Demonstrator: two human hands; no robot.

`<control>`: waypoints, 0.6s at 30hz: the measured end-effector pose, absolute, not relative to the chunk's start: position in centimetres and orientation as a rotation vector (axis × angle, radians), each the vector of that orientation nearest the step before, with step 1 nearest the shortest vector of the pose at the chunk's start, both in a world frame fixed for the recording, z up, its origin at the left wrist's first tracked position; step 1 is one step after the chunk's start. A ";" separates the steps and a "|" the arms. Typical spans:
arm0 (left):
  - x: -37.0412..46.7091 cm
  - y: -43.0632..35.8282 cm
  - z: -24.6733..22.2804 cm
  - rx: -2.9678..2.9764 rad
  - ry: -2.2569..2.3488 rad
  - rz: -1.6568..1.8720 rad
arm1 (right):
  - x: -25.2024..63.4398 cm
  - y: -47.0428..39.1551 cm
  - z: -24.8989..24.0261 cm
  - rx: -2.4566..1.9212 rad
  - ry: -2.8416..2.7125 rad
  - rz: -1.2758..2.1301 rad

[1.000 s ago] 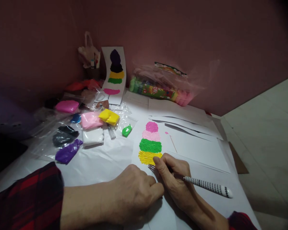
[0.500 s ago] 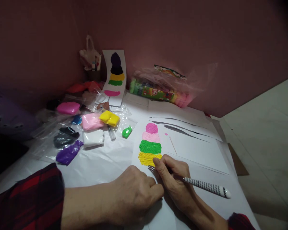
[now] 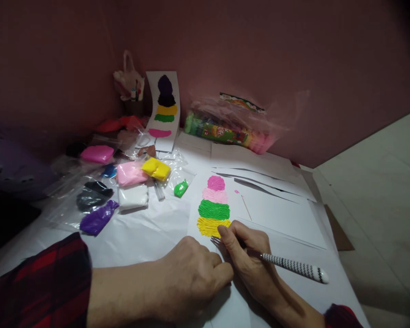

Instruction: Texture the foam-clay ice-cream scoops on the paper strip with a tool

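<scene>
Slim white fork handle point(image 3: 294, 267), black zigzags; ridged clay stack point(image 3: 214, 209), magenta, pale pink, green, yellow downward; cloth sleeve point(image 3: 51, 275), red-black plaid.

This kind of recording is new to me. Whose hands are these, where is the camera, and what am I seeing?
There's no machine: these are one person's bare hands, seen by a head-worn camera looking forward and down. The right hand grips a fork with a zigzag-patterned handle, its tines at the lower edge of a yellow band. That band is the lowest of four textured ones stacked on white paper. The left hand is curled nearby; whether it holds anything is hidden. To the left lie colourful packets; behind stand a card with coloured bands and a clear bag.
</scene>
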State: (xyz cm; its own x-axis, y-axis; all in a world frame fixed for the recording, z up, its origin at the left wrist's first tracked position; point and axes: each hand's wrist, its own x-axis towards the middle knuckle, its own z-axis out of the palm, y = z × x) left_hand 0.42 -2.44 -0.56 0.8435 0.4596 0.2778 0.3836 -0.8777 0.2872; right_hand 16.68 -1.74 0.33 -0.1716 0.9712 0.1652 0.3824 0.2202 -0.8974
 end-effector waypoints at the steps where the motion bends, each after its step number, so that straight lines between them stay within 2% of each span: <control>1: 0.4 -2.5 -0.6 2.800 0.652 0.502 | 16.7 -1.7 0.3 -1.271 -1.698 0.928; 18: 0.3 -2.6 -1.0 2.790 0.673 0.616 | 16.7 -1.8 0.3 -1.256 -1.708 0.904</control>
